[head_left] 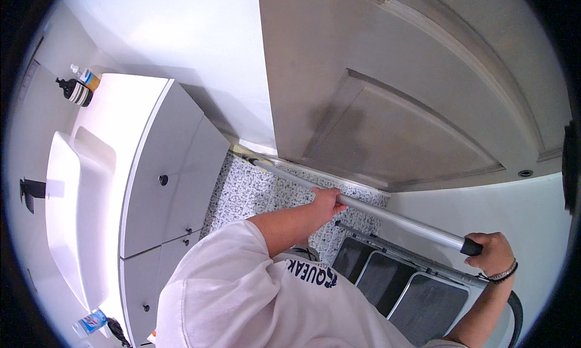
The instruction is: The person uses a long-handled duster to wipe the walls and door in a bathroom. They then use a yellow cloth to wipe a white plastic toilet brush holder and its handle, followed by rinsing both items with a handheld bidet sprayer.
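Silver metal tube (pixel 393 217) is in our two hands, crossing near the middle of view. Our left hand (pixel 327 204) holds it closed; from there our right hand (pixel 493 251), toward four o'clock, grips its black end. Stool (pixel 381 281) stands at five o'clock, door (pixel 393 76) at one.

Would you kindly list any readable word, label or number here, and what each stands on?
White shirt: dark block lettering, which I won't copy.
Black pump bottle: pale label, print too small to read.
Clear pump bottle: coloured label, too small to read.
Blue-labelled container: print too small to read.
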`<state>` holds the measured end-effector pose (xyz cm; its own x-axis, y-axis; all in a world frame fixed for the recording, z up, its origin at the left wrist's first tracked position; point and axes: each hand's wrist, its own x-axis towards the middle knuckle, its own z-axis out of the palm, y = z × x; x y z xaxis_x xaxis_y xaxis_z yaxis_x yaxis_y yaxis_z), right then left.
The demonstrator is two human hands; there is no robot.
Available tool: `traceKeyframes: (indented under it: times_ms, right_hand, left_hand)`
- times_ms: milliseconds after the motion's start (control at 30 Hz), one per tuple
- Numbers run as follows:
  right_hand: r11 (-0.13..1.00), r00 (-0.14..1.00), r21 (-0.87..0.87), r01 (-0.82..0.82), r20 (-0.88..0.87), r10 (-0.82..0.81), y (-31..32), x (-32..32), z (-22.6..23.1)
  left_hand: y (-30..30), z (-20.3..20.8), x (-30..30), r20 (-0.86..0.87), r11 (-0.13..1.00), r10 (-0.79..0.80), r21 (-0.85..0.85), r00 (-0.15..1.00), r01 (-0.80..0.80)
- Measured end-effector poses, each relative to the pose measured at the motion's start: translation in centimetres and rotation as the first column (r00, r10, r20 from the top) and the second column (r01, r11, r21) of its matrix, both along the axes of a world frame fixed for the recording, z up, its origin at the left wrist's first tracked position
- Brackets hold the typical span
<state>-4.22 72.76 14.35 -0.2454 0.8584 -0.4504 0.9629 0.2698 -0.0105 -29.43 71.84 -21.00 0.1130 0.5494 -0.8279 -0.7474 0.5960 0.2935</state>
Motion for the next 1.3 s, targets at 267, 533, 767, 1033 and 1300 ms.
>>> traceKeyframes:
  times_ms: [267,533,767,1033,1300]
  right_hand:
    - [0.99,0.995,0.102,0.093,-0.03,-0.09,-6.1,-0.1,5.3]
    - [0.982,0.998,0.184,-0.034,-0.051,0.044,-7.2,-3.4,2.8]
    - [0.972,0.993,0.205,-0.118,0.008,0.119,-4.4,-2.8,-2.8]
    - [0.976,0.992,0.205,-0.069,-0.086,0.088,-1.6,-0.8,-0.4]
    - [0.976,0.998,0.206,-0.065,0.015,0.064,-1.6,-1.9,-2.3]
  left_hand:
    - [-5.5,5.8,-0.1,0.094,1.0,0.027,-0.018,0.995,-0.026]
    - [-4.4,1.5,-3.9,0.18,0.988,0.151,0.014,0.972,-0.156]
    - [-2.0,-2.9,-4.3,0.191,0.978,0.175,0.079,0.966,-0.192]
    - [-0.8,-0.9,-0.9,0.213,0.969,0.192,0.115,0.958,-0.22]
    - [0.4,-2.6,-1.1,0.252,0.975,0.198,0.045,0.947,-0.216]
